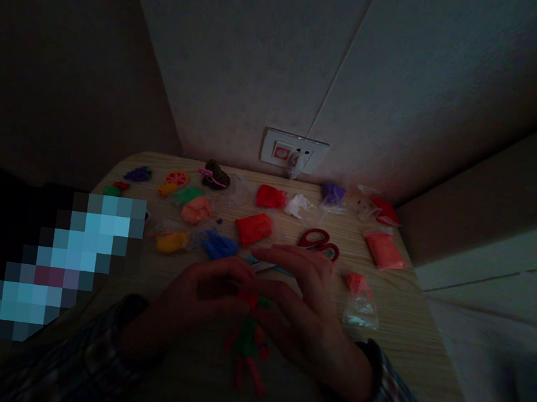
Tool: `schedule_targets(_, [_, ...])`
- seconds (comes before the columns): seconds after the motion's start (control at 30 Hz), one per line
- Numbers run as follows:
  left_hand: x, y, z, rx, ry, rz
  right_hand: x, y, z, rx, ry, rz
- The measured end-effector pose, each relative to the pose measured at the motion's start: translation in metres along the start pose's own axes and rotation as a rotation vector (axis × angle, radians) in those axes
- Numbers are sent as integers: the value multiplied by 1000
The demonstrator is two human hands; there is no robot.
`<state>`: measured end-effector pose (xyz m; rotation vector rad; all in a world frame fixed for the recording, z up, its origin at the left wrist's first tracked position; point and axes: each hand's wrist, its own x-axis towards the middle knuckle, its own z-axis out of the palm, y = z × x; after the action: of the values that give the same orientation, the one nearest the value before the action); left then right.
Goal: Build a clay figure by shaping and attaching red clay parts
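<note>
Both my hands meet at the middle of a small wooden table (410, 323) in dim light. Between them lies a small clay figure (248, 348) with a green body and red limbs. My left hand (197, 300) is curled, its fingertips pinching the figure's red top. From the other side my right hand (299, 309) pinches the same spot with thumb and forefinger, its other fingers stretched out above. Behind my fingers lie red-handled scissors (319, 241) and a thin blue stick (265, 266).
Clay lumps and bags are spread over the far half of the table: red (253, 228), blue (220, 246), yellow (171, 242), orange (195, 210), pink bag (384, 250), purple (332, 193). A wall socket (294, 150) sits behind. A blurred patch covers the left.
</note>
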<state>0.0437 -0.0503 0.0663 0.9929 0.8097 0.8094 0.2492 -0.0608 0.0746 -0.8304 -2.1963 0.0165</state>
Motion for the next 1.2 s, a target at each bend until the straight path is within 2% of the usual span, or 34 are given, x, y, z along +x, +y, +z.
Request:
schedule_targets(0.17, [-1, -2, 0, -22, -14, -4, 0, 1, 0, 1, 4, -19])
schedule_targets(0.33, [2, -6, -1, -43, -6, -5, -1, 0, -2, -20, -48, -15])
schedule_targets(0.5, [1, -7, 1, -88, -18, -53, -3, -1, -2, -31, -2, -24])
schedule_targets(0.6, [1, -8, 1, -101, -21, -55, -4, -1, -3, -44, -29, -34])
schedule_targets(0.9, [1, -9, -1, -94, -35, -87, -2, -1, -3, -122, -8, -61])
schedule_targets(1.2, [1, -7, 1, -53, -24, -56, -9, 1, 0, -163, -40, -65])
